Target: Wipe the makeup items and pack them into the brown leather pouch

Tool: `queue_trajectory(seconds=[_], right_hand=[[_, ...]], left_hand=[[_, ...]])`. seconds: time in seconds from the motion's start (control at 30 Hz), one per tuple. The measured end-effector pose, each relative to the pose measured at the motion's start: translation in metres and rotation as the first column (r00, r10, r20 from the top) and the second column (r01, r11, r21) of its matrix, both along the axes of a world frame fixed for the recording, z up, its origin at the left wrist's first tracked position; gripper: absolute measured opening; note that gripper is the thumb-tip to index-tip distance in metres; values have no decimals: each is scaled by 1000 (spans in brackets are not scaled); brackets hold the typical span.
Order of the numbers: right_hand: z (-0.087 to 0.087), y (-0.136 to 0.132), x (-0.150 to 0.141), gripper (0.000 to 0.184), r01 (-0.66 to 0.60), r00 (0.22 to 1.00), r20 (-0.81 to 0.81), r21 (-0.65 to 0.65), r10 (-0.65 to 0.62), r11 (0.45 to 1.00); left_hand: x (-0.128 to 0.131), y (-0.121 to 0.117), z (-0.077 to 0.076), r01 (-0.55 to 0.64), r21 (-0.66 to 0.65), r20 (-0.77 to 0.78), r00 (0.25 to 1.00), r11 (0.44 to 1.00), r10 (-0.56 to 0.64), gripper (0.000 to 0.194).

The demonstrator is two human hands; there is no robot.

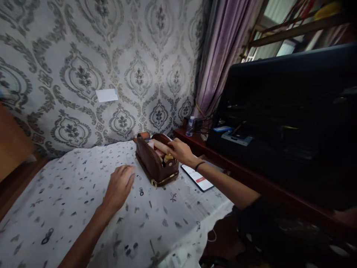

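A brown leather bag (152, 163) stands open on a white patterned cloth (69, 201), with pink and yellow items showing inside it. My right hand (175, 149) reaches over the bag's open top, fingers stretched out and touching the contents. My left hand (119, 186) hovers low over the cloth just left of the bag, fingers loosely spread and holding nothing.
A lit phone (196, 177) lies on the cloth right of the bag. A dark wooden shelf (251, 178) runs along the right, with a small bottle (190, 126), cables and a large black screen (292, 111). Patterned wallpaper and a purple curtain (223, 48) stand behind.
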State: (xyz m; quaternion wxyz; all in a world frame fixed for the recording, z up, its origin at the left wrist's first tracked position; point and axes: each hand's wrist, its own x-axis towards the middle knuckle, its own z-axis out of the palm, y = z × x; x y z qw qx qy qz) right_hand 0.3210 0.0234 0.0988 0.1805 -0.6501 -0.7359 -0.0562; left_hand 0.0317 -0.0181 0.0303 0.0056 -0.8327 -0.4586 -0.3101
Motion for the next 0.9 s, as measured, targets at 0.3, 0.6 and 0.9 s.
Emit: queue_trajectory(seconds=[0.3,0.6,0.9], right_hand=[[7,22,22,26,-292,952,68,-84,297,953],[-7,35,19,28,-318,948,1,-81,319,945],[12,22,-2,32,-158,984,67,-117,166,981]], left_hand=[[126,31,17,245,224,-307,936,943,-170,41],[127,29,4,206,234,-292,947,950,-133,37],[129,30,1,196,238,-318,941,951,-115,42]])
